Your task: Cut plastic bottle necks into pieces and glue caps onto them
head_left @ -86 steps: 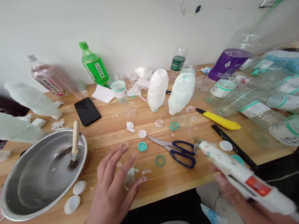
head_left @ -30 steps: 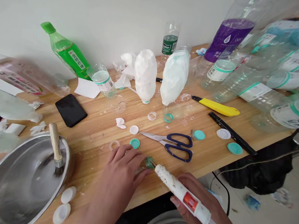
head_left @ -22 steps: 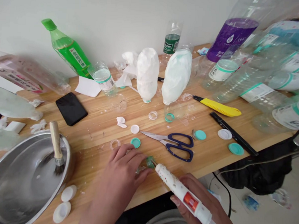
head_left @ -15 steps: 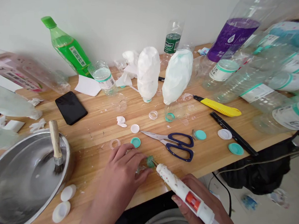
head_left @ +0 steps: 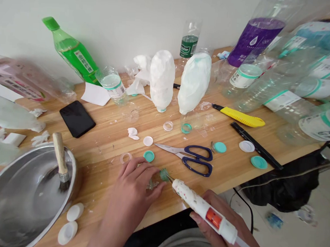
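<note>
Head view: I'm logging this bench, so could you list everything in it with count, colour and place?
Glue gun: 1, white, front centre
Plastic piece: 1, green and clear, at glue gun's tip
Scissors: 1, navy handles, centre
Bowl: 1, silver, front left
Brush: 1, wooden handle, in bowl
Phone: 1, black, left
Cutter: 1, yellow, right
Caps: 7, white or teal, scattered
Wrapped forms: 2 upright, whitish, centre; more left
Bottles: overlapping, uncountable; clear, green, pink, purple; back and right
Paper and scraps: several, white, left and centre
Table: 1, light brown, throughout
Left hand: 1, bare, around plastic piece
Right hand: 1, bare, holding glue gun
</note>
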Action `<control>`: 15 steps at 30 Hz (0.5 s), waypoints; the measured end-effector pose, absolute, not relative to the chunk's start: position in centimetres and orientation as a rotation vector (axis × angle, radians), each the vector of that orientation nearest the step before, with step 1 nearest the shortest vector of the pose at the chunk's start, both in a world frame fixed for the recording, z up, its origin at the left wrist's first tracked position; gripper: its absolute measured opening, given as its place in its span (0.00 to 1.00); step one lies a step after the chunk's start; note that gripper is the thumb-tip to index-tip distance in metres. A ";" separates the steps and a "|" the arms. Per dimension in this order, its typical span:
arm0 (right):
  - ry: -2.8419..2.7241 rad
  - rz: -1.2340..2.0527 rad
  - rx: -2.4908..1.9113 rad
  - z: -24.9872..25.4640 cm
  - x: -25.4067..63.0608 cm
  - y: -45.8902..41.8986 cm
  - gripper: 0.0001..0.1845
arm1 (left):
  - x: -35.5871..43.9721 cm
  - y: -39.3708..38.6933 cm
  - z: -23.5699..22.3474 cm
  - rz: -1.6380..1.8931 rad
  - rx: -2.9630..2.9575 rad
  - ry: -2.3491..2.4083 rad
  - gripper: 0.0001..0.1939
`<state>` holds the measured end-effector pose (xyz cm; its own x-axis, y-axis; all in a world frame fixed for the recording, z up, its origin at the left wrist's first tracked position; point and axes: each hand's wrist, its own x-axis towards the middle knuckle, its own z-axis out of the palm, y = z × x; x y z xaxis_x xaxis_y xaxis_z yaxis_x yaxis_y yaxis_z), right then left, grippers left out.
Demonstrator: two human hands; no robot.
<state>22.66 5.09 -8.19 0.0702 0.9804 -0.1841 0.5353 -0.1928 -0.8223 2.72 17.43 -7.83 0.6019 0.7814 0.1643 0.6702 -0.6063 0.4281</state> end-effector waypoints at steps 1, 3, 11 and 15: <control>-1.507 1.021 -1.789 -8.2 22.7 5.1 0.13 | 2.7 17.5 -7.9 0.485 2.503 1.179 0.08; -1.495 1.026 -1.786 -8.1 22.7 5.0 0.12 | 2.6 17.6 -8.0 0.495 2.484 1.187 0.08; -1.497 1.029 -1.788 -7.4 22.9 5.4 0.13 | 2.4 18.0 -7.9 0.538 2.395 1.146 0.08; -1.464 0.989 -1.796 -7.0 22.8 5.3 0.15 | 2.3 18.1 -8.0 0.599 2.326 1.147 0.09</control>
<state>22.84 5.28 -7.02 0.1085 0.9797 -0.1688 0.5222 -0.2007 -0.8289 2.30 18.13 -7.96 0.5539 0.8146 0.1720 0.6068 -0.5364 0.5865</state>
